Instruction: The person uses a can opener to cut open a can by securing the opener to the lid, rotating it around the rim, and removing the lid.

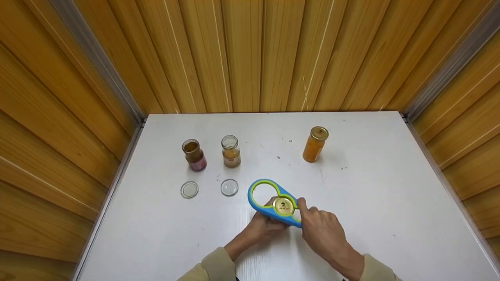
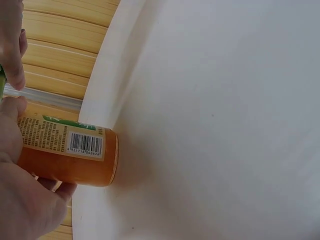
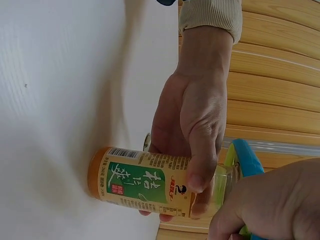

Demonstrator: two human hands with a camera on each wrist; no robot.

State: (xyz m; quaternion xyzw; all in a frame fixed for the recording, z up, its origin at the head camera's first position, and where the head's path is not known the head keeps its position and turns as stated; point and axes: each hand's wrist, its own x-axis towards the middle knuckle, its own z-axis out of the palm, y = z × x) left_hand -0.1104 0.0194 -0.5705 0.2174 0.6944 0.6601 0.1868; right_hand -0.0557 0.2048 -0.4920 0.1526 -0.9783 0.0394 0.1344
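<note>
Head view: the held jar point(image 3: 137, 180) is encircled by the left hand point(image 1: 263, 226), its thumb laid along the label and its fingers curled behind the glass. By the right hand point(image 1: 322, 232) the end of the blue and green opener point(image 1: 269, 212) is gripped closely. The gold lid point(image 1: 284, 206) is seated in the opener's middle opening, against the green lining; how tightly it is caught cannot be told. The jar is held upright near the front of the white table point(image 1: 371, 175); whether its base is borne by the surface is not clear.

Slippage may be judged the chief risk: should the lining be seated unevenly, the lid could be skidded over; should the smooth glass be held too loosely, jar and lid could be turned together. If the lid were freed abruptly under a hard twist, the jar could be tipped and its contents spilled.

Near the opener's large ring, a clear lid point(image 1: 229, 187) is found and could be brushed by a wide, low swing. Farther off, a dark jar point(image 1: 195, 158) and a pale jar point(image 1: 231, 156) stand uncovered; an orange jar point(image 1: 314, 146) stands capped.
</note>
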